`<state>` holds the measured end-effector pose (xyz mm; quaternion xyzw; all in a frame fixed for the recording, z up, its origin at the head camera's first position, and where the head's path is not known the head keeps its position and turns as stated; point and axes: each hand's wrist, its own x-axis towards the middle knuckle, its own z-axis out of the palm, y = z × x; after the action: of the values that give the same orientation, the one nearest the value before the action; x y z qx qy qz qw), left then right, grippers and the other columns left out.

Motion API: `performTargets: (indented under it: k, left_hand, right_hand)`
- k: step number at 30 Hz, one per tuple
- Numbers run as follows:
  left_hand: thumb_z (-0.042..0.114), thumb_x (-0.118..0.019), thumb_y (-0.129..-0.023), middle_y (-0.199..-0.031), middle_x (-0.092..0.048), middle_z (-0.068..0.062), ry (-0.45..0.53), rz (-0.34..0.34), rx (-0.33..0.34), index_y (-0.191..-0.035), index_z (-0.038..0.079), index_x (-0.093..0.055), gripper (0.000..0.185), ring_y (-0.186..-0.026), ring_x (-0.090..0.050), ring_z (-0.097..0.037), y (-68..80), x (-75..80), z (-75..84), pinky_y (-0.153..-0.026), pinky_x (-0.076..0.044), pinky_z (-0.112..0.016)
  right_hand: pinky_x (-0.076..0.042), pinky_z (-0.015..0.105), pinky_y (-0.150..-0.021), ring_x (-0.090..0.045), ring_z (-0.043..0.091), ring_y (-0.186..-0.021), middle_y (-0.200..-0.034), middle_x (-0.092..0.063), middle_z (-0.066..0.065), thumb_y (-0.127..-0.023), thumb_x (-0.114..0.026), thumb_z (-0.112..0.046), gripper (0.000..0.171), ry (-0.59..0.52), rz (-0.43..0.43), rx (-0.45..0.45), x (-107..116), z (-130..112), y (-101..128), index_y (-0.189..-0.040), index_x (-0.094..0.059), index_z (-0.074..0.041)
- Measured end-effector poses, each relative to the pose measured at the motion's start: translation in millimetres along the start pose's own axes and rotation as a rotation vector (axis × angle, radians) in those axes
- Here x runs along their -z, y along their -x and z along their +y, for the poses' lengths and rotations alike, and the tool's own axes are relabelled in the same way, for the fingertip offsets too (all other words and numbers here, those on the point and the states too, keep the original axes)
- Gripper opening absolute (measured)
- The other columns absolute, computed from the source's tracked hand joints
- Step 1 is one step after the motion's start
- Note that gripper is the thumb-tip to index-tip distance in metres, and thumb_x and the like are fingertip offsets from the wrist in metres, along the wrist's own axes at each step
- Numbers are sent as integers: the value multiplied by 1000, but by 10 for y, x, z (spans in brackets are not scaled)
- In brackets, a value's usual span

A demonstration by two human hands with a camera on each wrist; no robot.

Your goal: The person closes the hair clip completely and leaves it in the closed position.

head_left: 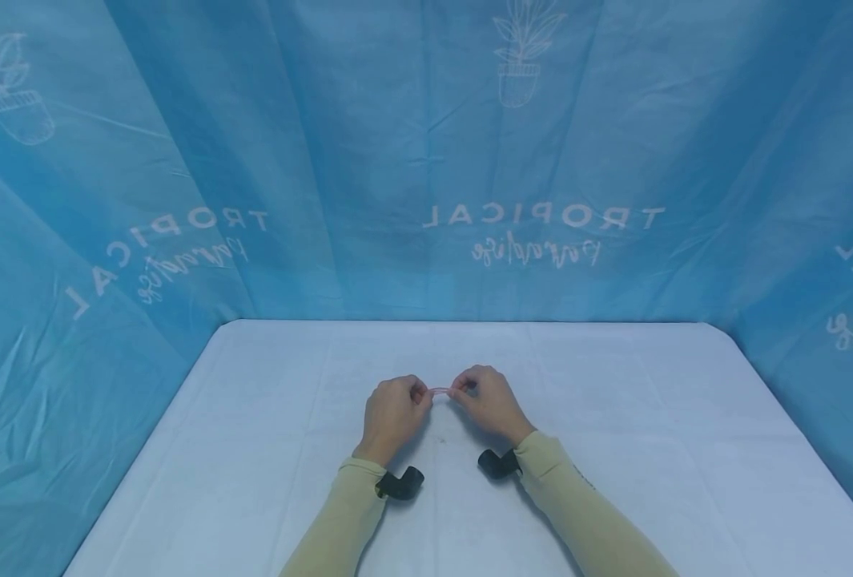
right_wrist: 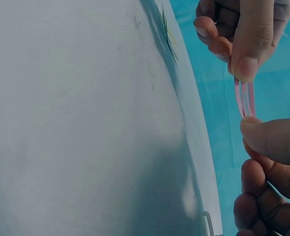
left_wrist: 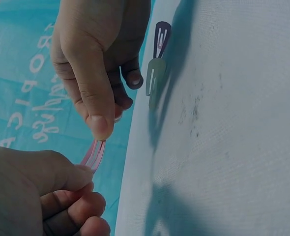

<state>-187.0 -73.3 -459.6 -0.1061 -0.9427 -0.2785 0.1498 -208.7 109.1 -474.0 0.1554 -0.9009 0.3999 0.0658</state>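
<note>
Head view shows both hands just below the centre of the frame, raised a little over the white counter [head_left: 613,449], with a thin pink hair clip [head_left: 440,390] stretched between them. The left hand [head_left: 392,417] pinches one end of the clip between thumb and curled fingers, and the right hand [head_left: 489,401] pinches the other end the same way. In the left wrist view the pink clip [left_wrist: 94,154] runs from the near thumb at lower left up to the tip of the other hand's thumb, its thin prongs visible side by side. In the upper middle of that frame two more clips lie on the counter [left_wrist: 233,147], a purple clip [left_wrist: 161,39] and just below it a pale green clip [left_wrist: 155,76]; whether they touch is hard to tell. A blue printed cloth [head_left: 426,160] hangs behind and to both sides of the counter.
</note>
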Motion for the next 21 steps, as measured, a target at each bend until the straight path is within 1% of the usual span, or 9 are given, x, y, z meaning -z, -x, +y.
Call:
performTargets:
  k: [6,11,16,21]
  left_hand:
    - [19,-77,-88,-64,-58,7,-11,-14,11,-81,10,-74,12,-57,-49,-6,-11,3,1,-55,-42,-24]
    - [21,-76,-89,-63,-58,7,-10,-35,10,-83,10,-74,14,-57,-48,-6,-15,-6,-12,-55,-42,-23]
    - [23,-75,-91,-64,-58,8,0,-65,-8,-84,10,-74,15,-57,-49,-6,-11,-14,-16,-56,-43,-24]
    - [21,-74,-91,-65,-58,8,0,-88,-44,-86,10,-74,12,-57,-49,-5,-10,-35,-32,-55,-43,-23]
  right_hand:
    - [-49,46,-86,-61,24,-90,-86,-66,1,-90,-76,-12,7,-3,15,7,3,-5,-15,-86,-72,-9]
    - [-48,46,-86,-61,24,-91,-87,-66,1,-90,-76,-13,6,-1,25,-11,-2,-4,-24,-86,-72,-10]
    - [-48,45,-84,-61,23,-89,-87,-67,1,-89,-76,-12,5,-8,56,-8,-7,9,-31,-86,-72,-11]
    - [-47,43,-81,-61,23,-88,-86,-67,0,-90,-75,-11,4,-33,77,4,-12,33,-26,-86,-73,-11]
